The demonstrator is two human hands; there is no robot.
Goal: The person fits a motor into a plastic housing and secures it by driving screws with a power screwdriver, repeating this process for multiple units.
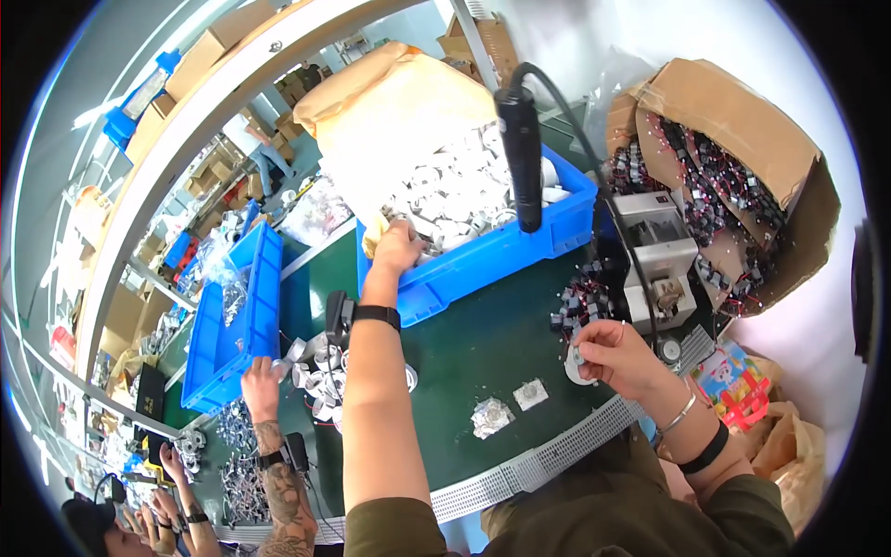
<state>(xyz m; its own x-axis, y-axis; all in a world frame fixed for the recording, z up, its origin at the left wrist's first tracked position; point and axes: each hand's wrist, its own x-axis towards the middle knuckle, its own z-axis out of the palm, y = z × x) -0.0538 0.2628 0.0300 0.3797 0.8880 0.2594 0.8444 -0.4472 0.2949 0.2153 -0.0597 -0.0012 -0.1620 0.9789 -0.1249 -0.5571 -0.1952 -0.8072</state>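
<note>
Right hand [620, 357] grip pinches small white ring part [577, 364]; left hand [396, 249] grip unclear in blue bin [483, 265].

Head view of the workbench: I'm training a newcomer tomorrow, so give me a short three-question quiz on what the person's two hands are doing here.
1. True or false: the left hand reaches into the blue bin of white ring-shaped parts.
2. What does the right hand hold? A) a black handheld tool B) a small white ring C) a cardboard flap
3. Fill in: the black handheld tool hangs above the ___ bin.

Key:
1. True. The left hand rests among the white parts at the bin's near edge.
2. B. The small white ring is pinched in the fingers, over the green tabletop.
3. Blue.
</note>
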